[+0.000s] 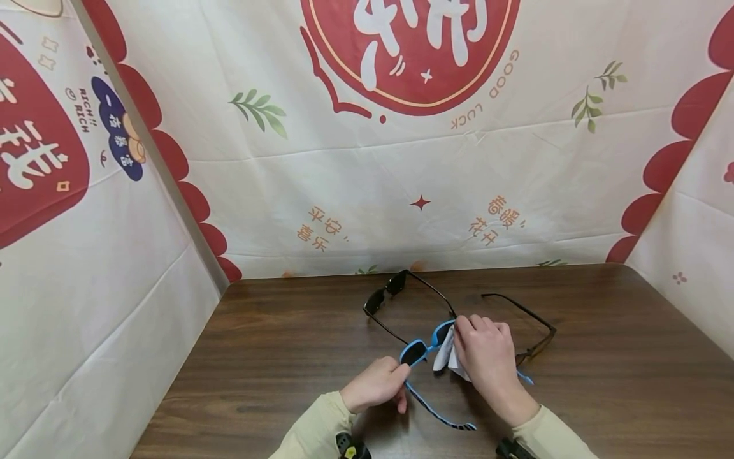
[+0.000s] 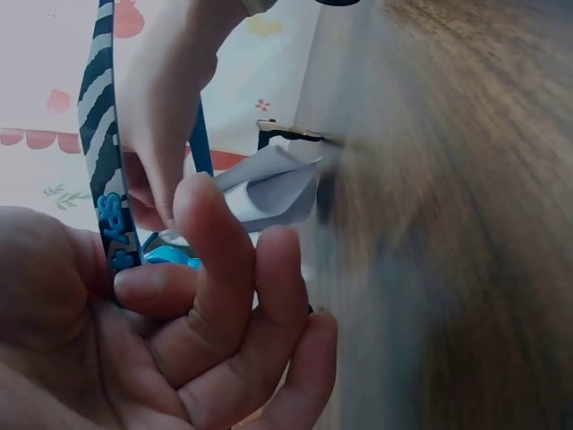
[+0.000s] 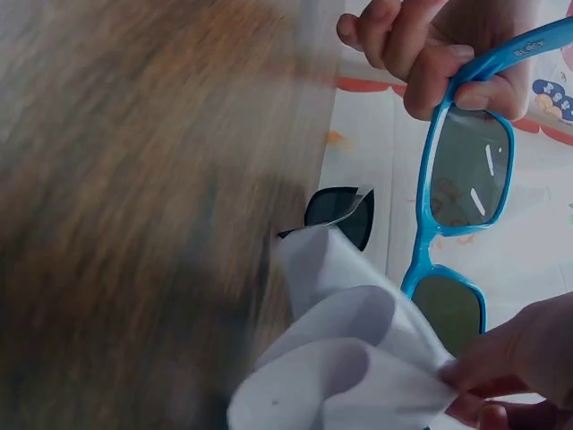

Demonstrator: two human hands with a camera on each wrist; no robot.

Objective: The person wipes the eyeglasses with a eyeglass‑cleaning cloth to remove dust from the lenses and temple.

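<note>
Blue-framed sunglasses (image 1: 429, 349) with dark lenses and zebra-striped temples are held up between both hands. My left hand (image 1: 375, 384) pinches the frame at the left hinge; its other fingers curl loosely in the left wrist view. At the right lens, my right hand (image 1: 487, 354) grips a white cloth (image 3: 349, 358) against the frame. Folds of the cloth hang below the fingers. In the right wrist view one lens (image 3: 469, 170) shows whole, while the other is partly covered by cloth and fingers. The striped temple (image 2: 100, 134) rises beside the left thumb.
Black sunglasses (image 1: 375, 301) lie unfolded on the brown wooden table (image 1: 275, 357), just beyond the blue pair. A second dark pair of glasses (image 1: 539, 344) lies to the right, partly hidden by my right hand. Printed white cloth walls (image 1: 367, 178) enclose the table's back and sides.
</note>
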